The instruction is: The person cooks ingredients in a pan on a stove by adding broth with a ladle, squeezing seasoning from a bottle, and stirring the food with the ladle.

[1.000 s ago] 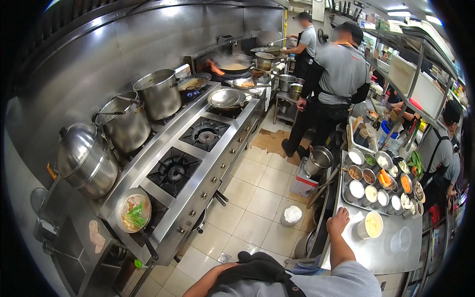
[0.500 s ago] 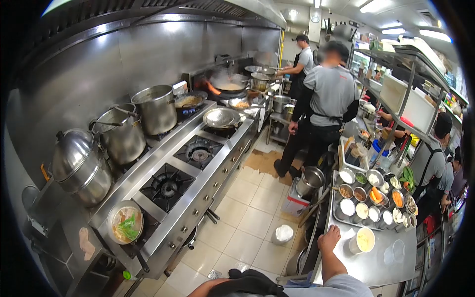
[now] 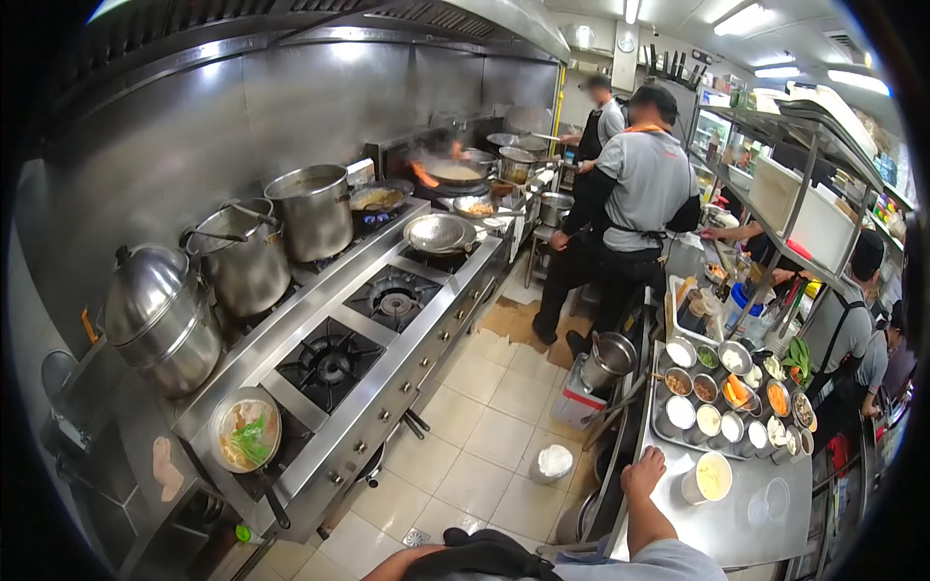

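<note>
Right hand (image 3: 643, 472) on counter (image 3: 727, 538) — near its edge

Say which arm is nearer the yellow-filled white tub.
Right: the right hand rests on the counter beside the tub; the left forearm is farther, bottom centre, its hand unseen.

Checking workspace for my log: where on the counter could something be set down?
Bare: the counter in front of the yellow-filled tub and clear cup, plus a narrow strip between tub and right hand. Crowded: the tray behind, packed with tins.
</note>
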`<state>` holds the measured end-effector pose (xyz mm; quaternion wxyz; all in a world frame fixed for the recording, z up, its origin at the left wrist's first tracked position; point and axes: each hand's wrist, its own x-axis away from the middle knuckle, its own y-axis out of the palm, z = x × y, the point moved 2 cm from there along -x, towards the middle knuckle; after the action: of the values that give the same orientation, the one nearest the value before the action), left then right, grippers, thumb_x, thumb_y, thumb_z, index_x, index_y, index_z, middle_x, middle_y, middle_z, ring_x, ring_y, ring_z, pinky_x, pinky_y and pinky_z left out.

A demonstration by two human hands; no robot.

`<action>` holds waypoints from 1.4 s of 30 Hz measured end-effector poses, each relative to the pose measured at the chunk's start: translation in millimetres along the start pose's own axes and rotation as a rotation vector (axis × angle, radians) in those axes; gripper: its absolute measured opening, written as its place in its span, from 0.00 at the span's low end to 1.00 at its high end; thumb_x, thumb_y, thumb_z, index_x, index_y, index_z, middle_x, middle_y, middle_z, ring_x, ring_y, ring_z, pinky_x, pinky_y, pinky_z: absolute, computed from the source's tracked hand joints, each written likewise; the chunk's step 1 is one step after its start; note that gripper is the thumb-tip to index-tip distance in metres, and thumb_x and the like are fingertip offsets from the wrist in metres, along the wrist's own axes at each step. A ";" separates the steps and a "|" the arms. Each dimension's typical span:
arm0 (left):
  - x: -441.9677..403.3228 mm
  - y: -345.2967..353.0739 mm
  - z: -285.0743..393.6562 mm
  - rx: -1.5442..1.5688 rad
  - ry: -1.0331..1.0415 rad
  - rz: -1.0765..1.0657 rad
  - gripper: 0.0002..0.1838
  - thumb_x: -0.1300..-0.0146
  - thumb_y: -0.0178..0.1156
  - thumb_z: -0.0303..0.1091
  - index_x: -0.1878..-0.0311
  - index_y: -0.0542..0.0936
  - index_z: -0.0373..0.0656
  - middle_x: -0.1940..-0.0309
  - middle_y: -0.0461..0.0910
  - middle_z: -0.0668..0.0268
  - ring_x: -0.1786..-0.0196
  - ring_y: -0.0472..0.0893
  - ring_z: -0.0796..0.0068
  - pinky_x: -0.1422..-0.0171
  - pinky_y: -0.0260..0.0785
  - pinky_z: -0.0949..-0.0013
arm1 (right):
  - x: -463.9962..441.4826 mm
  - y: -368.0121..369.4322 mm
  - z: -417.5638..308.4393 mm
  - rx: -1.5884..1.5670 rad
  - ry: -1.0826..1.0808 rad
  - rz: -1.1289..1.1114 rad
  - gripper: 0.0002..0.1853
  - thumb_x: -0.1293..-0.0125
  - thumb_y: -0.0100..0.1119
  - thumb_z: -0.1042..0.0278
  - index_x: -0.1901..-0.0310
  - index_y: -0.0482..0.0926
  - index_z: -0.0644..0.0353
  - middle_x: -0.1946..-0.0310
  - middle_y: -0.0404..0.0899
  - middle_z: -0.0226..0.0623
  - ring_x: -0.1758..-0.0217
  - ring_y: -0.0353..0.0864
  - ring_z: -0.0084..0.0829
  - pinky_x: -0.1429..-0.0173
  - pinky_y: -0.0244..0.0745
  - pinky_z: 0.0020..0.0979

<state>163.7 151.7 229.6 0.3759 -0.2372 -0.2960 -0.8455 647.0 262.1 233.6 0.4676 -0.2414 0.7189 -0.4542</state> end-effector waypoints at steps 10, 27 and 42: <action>1.7 -2.0 -1.6 -0.003 -0.013 -0.005 0.19 0.31 0.44 0.32 0.40 0.72 0.37 0.39 0.71 0.63 0.38 0.69 0.74 0.31 0.54 0.72 | 0.8 -3.9 -1.5 0.018 0.005 -0.032 0.31 0.60 0.62 0.69 0.49 0.66 0.64 0.47 0.65 0.45 0.40 0.62 0.43 0.40 0.57 0.39; 5.7 -0.5 0.4 -0.039 -0.026 -0.007 0.20 0.30 0.44 0.35 0.40 0.72 0.38 0.39 0.72 0.63 0.38 0.70 0.73 0.31 0.56 0.71 | -1.3 1.5 1.6 -0.005 0.033 -0.040 0.28 0.59 0.60 0.70 0.51 0.67 0.64 0.49 0.66 0.46 0.41 0.63 0.44 0.40 0.58 0.39; -42.2 -19.2 -60.4 -0.159 -0.040 -0.089 0.21 0.30 0.43 0.38 0.40 0.72 0.38 0.39 0.72 0.63 0.39 0.70 0.72 0.32 0.57 0.70 | -2.2 -9.5 -5.7 -0.055 0.014 -0.042 0.27 0.59 0.57 0.72 0.52 0.67 0.66 0.49 0.66 0.48 0.41 0.63 0.45 0.40 0.58 0.42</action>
<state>163.6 142.1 154.1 0.3117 -0.2699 -0.2456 -0.8773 642.1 261.7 243.8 0.4461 -0.2662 0.7292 -0.4455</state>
